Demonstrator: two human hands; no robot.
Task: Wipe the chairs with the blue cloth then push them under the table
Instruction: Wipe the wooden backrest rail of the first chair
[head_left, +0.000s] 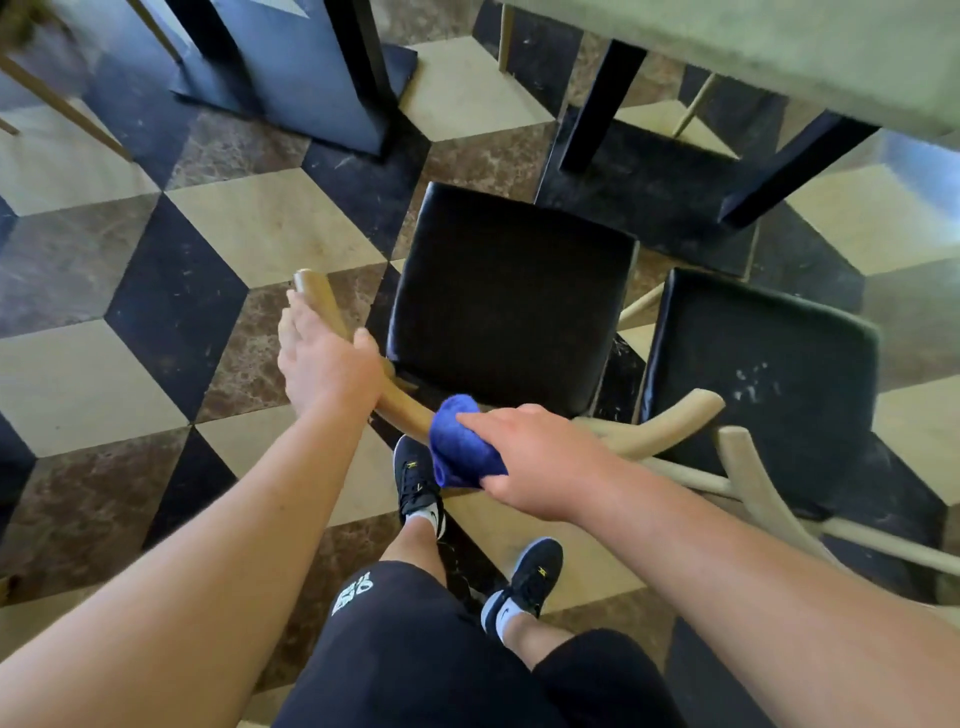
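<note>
The table (779, 47) stands ahead, and the near chair (509, 296) sits clear of it; rigid, probably light enough to slide by its back rail (402, 408), which the left hand (327, 358) grips. The right hand (535, 467) clutches the soft, bunched blue cloth (462, 447) against that rail

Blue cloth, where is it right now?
Head view, centre: the blue cloth is bunched in the right hand, pressed on the backrest of the left chair, right of the left hand.

Cube-patterned marble floor (260, 228) in cream, brown, black; dark pedestal base (291, 98) beyond
</note>
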